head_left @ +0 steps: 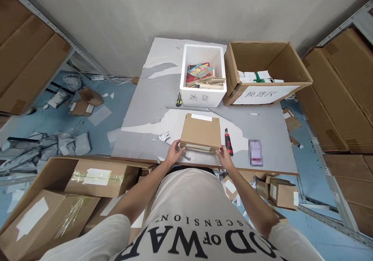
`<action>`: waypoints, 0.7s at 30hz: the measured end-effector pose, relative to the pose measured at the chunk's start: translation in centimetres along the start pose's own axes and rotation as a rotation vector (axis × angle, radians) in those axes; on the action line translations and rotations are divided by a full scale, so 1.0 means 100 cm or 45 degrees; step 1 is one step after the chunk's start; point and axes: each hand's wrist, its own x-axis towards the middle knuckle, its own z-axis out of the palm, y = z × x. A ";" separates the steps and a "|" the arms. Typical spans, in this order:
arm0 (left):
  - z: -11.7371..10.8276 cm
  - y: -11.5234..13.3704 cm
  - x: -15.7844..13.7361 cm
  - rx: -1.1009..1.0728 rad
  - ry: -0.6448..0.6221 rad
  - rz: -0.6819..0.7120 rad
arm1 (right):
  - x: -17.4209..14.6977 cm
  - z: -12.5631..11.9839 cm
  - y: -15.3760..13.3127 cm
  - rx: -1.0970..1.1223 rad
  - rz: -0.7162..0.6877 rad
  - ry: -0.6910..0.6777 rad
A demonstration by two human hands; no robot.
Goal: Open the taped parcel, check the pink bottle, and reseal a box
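Observation:
A small closed cardboard box (201,132) lies flat on the table near its front edge, with a white label at its far side and clear tape along its near side. My left hand (174,152) grips its near left corner between thumb and fingers. At the near right corner, my right hand (224,158) pinches the box in the same way. Just beyond my right hand lies a red and black utility knife (229,142), its blade end pointing away from me. Crumpled white paper (164,136) rests left of the box.
Behind the box stand a white foam bin (201,98) holding books and a large open carton (271,93) with white packets. A yellow and black cutter (178,99) lies beside the bin. A blurred-out flat item (255,152) is at right. Boxes (99,175) crowd the lower left.

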 end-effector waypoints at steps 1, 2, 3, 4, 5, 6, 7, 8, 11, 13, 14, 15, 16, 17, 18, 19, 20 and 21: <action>-0.004 0.009 -0.003 0.004 -0.016 0.039 | -0.003 -0.004 -0.013 -0.018 -0.025 0.005; -0.008 0.018 -0.006 0.027 -0.012 0.085 | -0.006 -0.008 -0.027 -0.056 -0.039 0.026; -0.010 0.028 -0.009 0.067 0.018 0.128 | -0.009 -0.012 -0.040 -0.114 -0.041 0.065; -0.012 0.039 -0.012 0.117 0.052 0.156 | -0.012 -0.015 -0.053 -0.186 -0.029 0.118; -0.011 0.048 -0.014 0.162 0.085 0.167 | -0.014 -0.017 -0.064 -0.262 -0.009 0.167; -0.010 0.056 -0.016 0.202 0.114 0.165 | -0.015 -0.019 -0.072 -0.332 0.018 0.206; -0.007 0.063 -0.017 0.233 0.141 0.152 | -0.015 -0.019 -0.079 -0.389 0.049 0.223; -0.004 0.068 -0.017 0.261 0.163 0.128 | -0.014 -0.019 -0.083 -0.434 0.082 0.222; 0.005 0.071 -0.012 0.318 0.246 0.017 | -0.006 -0.015 -0.086 -0.514 0.148 0.166; 0.009 0.069 -0.004 0.323 0.291 -0.048 | 0.005 -0.012 -0.085 -0.567 0.156 0.141; 0.011 0.068 0.001 0.317 0.305 -0.070 | 0.012 -0.012 -0.086 -0.605 0.159 0.131; 0.012 0.068 0.006 0.308 0.315 -0.085 | 0.020 -0.012 -0.087 -0.652 0.165 0.121; 0.014 0.069 0.011 0.297 0.325 -0.098 | 0.028 -0.012 -0.088 -0.701 0.176 0.109; 0.016 0.069 0.017 0.286 0.337 -0.109 | 0.036 -0.013 -0.090 -0.742 0.191 0.096; 0.018 0.071 0.021 0.275 0.353 -0.120 | 0.044 -0.015 -0.091 -0.768 0.207 0.083; 0.020 0.072 0.025 0.264 0.371 -0.131 | 0.050 -0.017 -0.092 -0.778 0.224 0.072; 0.022 0.073 0.027 0.255 0.388 -0.141 | 0.056 -0.019 -0.092 -0.774 0.237 0.066; 0.024 0.073 0.029 0.246 0.403 -0.149 | 0.060 -0.020 -0.091 -0.757 0.249 0.060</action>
